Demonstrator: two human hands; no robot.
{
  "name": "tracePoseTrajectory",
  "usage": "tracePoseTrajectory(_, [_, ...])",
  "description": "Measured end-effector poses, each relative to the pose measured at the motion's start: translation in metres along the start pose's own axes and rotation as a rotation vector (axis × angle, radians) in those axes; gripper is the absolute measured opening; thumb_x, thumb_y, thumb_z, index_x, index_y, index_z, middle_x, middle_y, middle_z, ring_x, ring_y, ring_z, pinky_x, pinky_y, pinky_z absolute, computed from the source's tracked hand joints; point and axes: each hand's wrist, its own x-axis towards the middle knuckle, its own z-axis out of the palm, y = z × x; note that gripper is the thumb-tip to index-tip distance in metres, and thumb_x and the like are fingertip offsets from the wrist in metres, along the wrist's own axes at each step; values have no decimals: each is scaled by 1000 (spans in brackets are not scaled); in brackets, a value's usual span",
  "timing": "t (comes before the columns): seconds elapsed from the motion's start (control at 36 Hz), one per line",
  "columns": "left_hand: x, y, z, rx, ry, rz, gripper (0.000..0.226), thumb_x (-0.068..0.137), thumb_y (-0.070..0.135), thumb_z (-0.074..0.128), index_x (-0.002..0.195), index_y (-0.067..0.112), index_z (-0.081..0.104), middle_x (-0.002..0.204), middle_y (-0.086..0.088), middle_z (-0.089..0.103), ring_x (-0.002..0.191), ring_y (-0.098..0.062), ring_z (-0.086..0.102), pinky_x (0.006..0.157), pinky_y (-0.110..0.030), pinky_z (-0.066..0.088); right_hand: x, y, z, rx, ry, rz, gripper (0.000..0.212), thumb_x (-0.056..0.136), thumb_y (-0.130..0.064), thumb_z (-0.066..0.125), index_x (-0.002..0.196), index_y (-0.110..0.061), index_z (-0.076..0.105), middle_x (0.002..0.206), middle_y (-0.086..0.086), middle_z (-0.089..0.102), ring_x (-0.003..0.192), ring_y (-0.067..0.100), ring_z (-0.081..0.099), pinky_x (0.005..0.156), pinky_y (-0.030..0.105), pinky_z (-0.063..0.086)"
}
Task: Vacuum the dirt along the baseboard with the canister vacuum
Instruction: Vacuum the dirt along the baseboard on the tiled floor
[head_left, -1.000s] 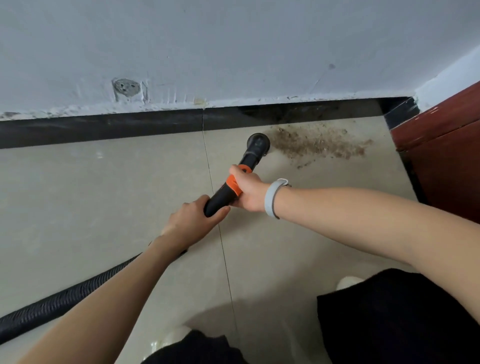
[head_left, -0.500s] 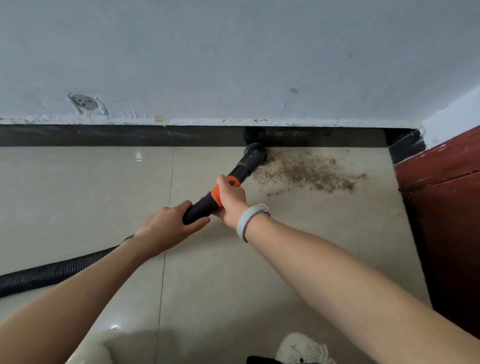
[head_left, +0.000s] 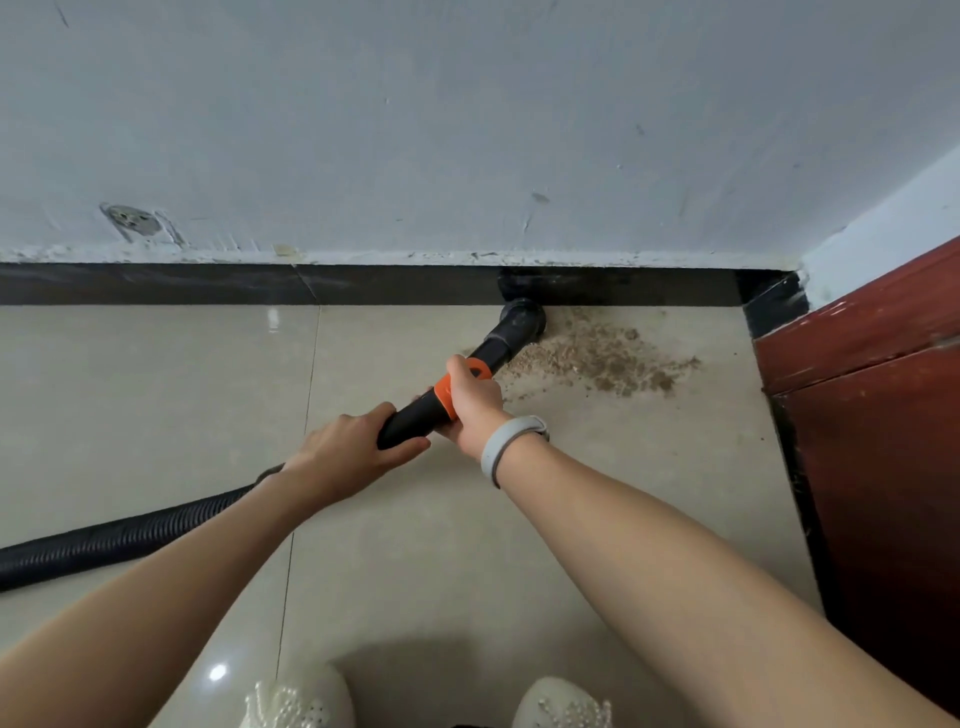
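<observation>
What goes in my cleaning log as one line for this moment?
left hand grips wand | right hand grips orange collar | nozzle at baseboard | dirt remains right

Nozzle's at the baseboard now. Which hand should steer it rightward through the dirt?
Right, probably. The right hand grips the wand at its orange collar, nearest the nozzle and the dirt. The left hand holds farther back by the hose, better for support.

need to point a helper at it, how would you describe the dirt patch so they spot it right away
Follow the black baseboard rightward toward the dark red cabinet. Just before that corner, the dirt patch spreads over the beige floor tile, right of the vacuum nozzle: the only brown, crumbly scatter there.
</observation>
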Motion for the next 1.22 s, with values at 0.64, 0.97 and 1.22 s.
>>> tracePoseTrajectory(0.64, [40,71,16,63,-3,230,38,90,65,43,95,27,44,72,6,52,70,-19,54,57,-31,34,14,-34,-76,162,154,-56,35,90,-31,60,113,-9,45,120,19,59,105,36,62,83,50,56])
tracePoseTrajectory(0.97, [58,128,36,26,-42,296,38,89,67,43,93,29,43,70,6,53,63,-13,52,52,-28,33,19,-52,-137,167,196,-140,17,92,-27,55,90,-13,46,101,15,57,103,35,63,86,46,55])
tracePoseTrajectory(1.22, [74,172,43,20,-64,355,40,88,67,44,93,27,44,72,4,53,68,-18,54,56,-30,35,16,-72,-177,229,225,-179,16,90,-23,56,92,-10,46,96,14,55,92,31,60,87,47,55])
